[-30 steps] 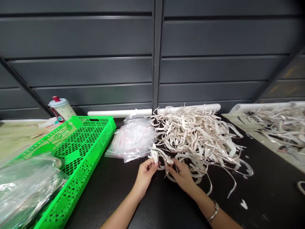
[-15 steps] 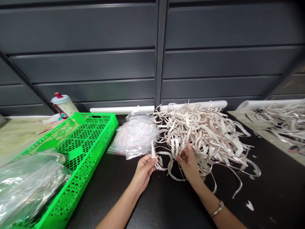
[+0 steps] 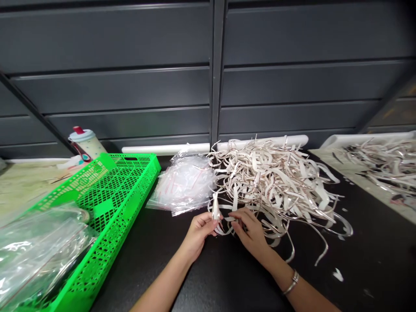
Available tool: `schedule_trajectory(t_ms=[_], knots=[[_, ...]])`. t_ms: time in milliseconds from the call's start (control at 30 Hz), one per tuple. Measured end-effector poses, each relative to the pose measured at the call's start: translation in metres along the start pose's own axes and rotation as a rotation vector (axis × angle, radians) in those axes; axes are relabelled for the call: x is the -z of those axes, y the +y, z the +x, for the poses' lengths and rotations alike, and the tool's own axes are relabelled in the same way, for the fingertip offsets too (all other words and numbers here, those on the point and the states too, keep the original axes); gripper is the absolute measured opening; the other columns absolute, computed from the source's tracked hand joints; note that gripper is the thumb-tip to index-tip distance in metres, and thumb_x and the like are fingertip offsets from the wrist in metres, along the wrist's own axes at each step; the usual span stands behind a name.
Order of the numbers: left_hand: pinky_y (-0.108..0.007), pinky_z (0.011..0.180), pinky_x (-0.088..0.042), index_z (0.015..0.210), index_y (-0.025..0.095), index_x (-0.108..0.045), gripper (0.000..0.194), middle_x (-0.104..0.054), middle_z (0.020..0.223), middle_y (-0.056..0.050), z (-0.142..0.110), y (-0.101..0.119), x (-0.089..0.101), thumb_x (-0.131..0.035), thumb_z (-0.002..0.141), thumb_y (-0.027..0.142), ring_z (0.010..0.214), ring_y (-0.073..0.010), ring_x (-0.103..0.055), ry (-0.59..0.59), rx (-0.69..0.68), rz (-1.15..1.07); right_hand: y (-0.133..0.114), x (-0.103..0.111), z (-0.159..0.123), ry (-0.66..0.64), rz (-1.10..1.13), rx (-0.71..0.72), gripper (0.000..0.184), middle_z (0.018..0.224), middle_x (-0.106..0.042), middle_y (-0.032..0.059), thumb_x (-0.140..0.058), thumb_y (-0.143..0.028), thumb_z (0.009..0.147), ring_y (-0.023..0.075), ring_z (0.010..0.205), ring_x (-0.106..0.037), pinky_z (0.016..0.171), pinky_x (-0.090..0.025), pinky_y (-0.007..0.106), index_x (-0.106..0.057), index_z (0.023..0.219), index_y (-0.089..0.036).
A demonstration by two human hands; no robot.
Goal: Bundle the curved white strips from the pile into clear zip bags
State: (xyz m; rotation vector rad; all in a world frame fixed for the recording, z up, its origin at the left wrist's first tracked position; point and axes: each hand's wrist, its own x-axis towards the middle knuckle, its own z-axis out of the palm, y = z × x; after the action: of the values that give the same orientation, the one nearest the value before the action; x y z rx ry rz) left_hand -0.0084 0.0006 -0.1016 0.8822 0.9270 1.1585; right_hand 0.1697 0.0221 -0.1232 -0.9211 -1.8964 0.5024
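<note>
My left hand (image 3: 202, 232) is closed around a small bunch of thin white and silvery strips (image 3: 216, 208), pinched between thumb and fingers, with their ends sticking up. Just to its right, my right hand (image 3: 249, 230) pinches a white strip (image 3: 230, 219) between thumb and fingers. Both hands are a little above the black table. Behind the right hand spreads a large tangled pile of the same strips (image 3: 276, 173), some curling out over the table. A heap of clear zip bags (image 3: 186, 184) lies beyond my left hand.
At left stands a green plastic basket (image 3: 138, 197) with filled clear bags (image 3: 42, 251) in it. A lidded cup (image 3: 87, 144) is behind it. White rolls (image 3: 169, 149) lie along the grey panelled wall. More strips (image 3: 386, 160) lie at far right.
My right hand has moved left from the pile's edge, closer to my left hand, with a strip in its fingers. My left hand has shifted slightly right, still holding its strips.
</note>
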Motion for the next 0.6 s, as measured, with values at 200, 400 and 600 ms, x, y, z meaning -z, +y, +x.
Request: schedule_trajectory(t_ms=[200, 400, 600], knots=[[-0.02, 0.055, -0.042, 0.083, 0.014, -0.074, 0.023, -0.061, 0.086, -0.006, -0.001, -0.001, -0.002, -0.072, 0.07, 0.032, 0.066, -0.0104, -0.052, -0.095, -0.044, 0.07, -0.007, -0.007, -0.003, -0.13, 0.153, 0.012, 0.009, 0.079, -0.059, 0.0037, -0.054, -0.025, 0.087, 0.0153, 0.073, -0.057, 0.063, -0.045, 0.026, -0.061, 0.083, -0.02], [-0.015, 0.049, -0.041, 0.088, 0.014, -0.07, 0.026, -0.058, 0.065, 0.0, 0.004, 0.001, 0.003, -0.075, 0.066, 0.028, 0.055, -0.0067, -0.051, 0.078, -0.028, -0.166, -0.01, -0.006, -0.003, 0.037, 0.347, -0.205, 0.011, 0.064, -0.058, -0.0008, -0.052, -0.025, 0.088, 0.0121, 0.058, -0.056, 0.057, -0.044, 0.024, -0.054, 0.078, -0.021], [-0.014, 0.047, -0.044, 0.085, 0.015, -0.06, 0.027, -0.064, 0.066, -0.001, 0.007, 0.005, 0.006, -0.076, 0.065, 0.021, 0.052, -0.0071, -0.054, 0.087, -0.028, -0.316, -0.014, -0.001, 0.003, 0.259, 1.0, -0.559, 0.023, 0.084, -0.069, 0.0004, -0.074, -0.032, 0.072, 0.0142, 0.073, -0.067, 0.063, -0.051, 0.022, -0.056, 0.083, -0.021]])
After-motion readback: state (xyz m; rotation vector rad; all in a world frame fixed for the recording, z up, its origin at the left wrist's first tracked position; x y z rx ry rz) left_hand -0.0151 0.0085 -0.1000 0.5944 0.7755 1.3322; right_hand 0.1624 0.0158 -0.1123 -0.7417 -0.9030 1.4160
